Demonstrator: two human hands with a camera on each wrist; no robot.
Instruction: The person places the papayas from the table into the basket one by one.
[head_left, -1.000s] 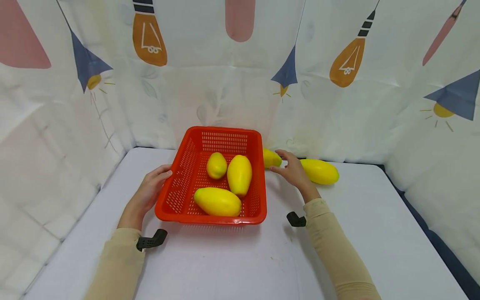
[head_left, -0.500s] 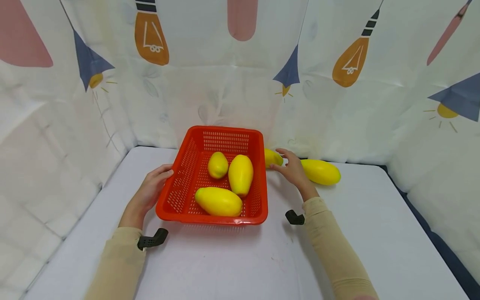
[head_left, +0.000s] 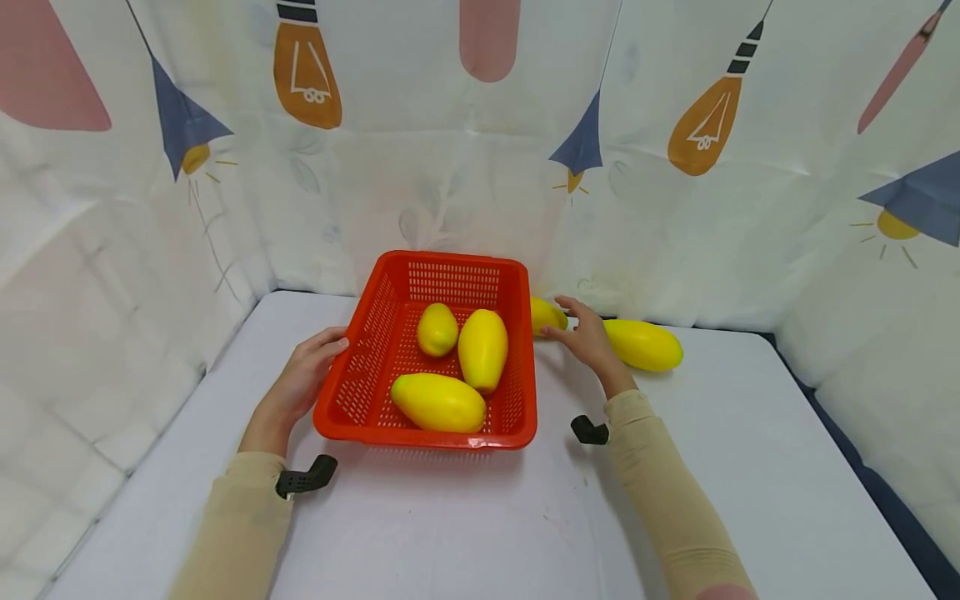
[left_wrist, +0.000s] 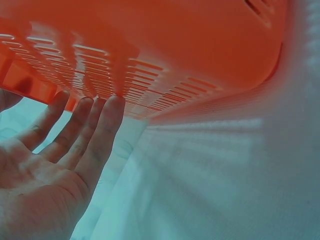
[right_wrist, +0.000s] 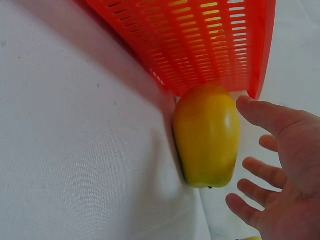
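Note:
A red plastic basket [head_left: 367, 433] with slotted walls holds three smooth yellow mango-like fruits [head_left: 437, 403]. My left hand [head_left: 303, 375] is at the basket's left side; in the left wrist view its straight, spread fingers [left_wrist: 102, 132] touch the slotted wall, the thumb close to the rim. Beyond the right wall lies another yellow fruit [right_wrist: 207, 137], partly hidden by the basket in the head view. Beside it my right hand [head_left: 588, 337] has its fingers spread and thumb apart, with a gap to the fruit in the right wrist view.
Farther right, a yellow fruit [head_left: 645, 345] lies behind the right wrist, its left end covered by the hand. Under everything is a white-covered table [head_left: 465, 533], backed by a printed cloth wall [head_left: 420, 167]. A dark strip [head_left: 862, 450] runs along the right edge.
The whole head view shifts slightly to the right. Both hands, the basket and the fruits keep their places relative to each other.

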